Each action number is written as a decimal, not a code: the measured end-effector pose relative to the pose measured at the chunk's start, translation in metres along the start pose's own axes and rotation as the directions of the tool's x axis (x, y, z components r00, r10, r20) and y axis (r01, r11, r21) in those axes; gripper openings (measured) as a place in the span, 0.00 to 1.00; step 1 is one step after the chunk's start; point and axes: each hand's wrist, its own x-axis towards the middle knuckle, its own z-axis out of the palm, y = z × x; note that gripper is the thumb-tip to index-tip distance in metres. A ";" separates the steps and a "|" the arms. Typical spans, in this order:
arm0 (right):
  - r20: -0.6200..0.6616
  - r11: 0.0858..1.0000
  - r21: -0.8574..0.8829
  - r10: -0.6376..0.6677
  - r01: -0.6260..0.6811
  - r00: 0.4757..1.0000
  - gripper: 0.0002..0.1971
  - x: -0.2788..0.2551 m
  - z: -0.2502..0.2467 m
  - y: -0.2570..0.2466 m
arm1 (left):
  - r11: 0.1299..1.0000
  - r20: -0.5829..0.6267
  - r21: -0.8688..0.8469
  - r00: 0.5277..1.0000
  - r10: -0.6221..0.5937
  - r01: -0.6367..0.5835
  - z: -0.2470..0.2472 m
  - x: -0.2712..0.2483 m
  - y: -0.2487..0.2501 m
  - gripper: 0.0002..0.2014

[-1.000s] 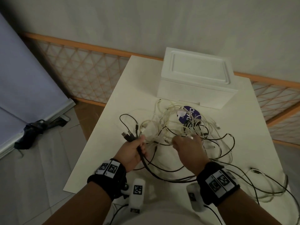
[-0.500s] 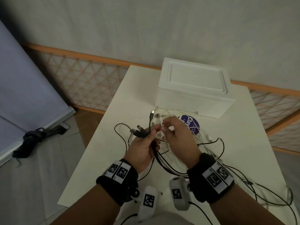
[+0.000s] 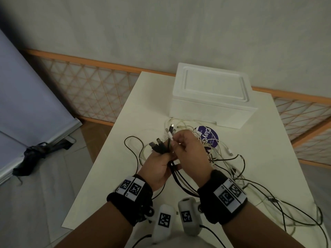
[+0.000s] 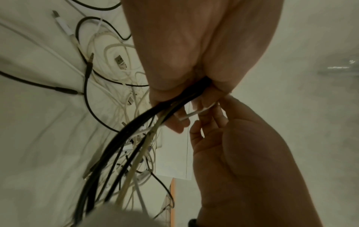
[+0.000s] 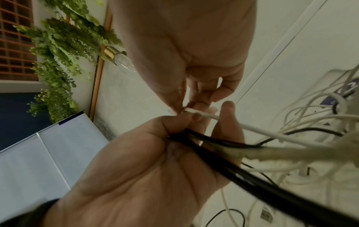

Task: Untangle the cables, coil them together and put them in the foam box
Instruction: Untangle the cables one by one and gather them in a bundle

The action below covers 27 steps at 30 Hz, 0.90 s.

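Between the two raised hands, the left hand [image 3: 160, 167] is closed round a bundle of black cables [image 3: 176, 178], whose plug ends fan out just above its fingers while the leads hang from below the palm. Pressed against it, the right hand [image 3: 192, 154] pinches the end of a white cable [image 5: 204, 114] between thumb and fingertips [image 5: 191, 106], right at the left hand's fingertips; the other fingers are curled. From the right hand that white lead runs off toward the loose tangle of cables [image 3: 222, 154] lying on the white table [image 3: 125, 140] just beyond and to the right of the hands. Black and white leads cross there in loops, some trailing toward the near right edge of the table. A round purple sticker [image 3: 208, 136] shows under the tangle, just past the right hand. Farther beyond both hands sits the foam box [image 3: 211, 97], white, its lid on, at the far side of the table and apart from the cables.
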 end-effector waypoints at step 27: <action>0.417 0.983 -0.172 0.020 0.058 0.909 0.13 -0.009 -0.024 0.017 | 0.983 -0.235 -0.128 0.967 0.095 -0.128 0.004 0.022 0.032 0.14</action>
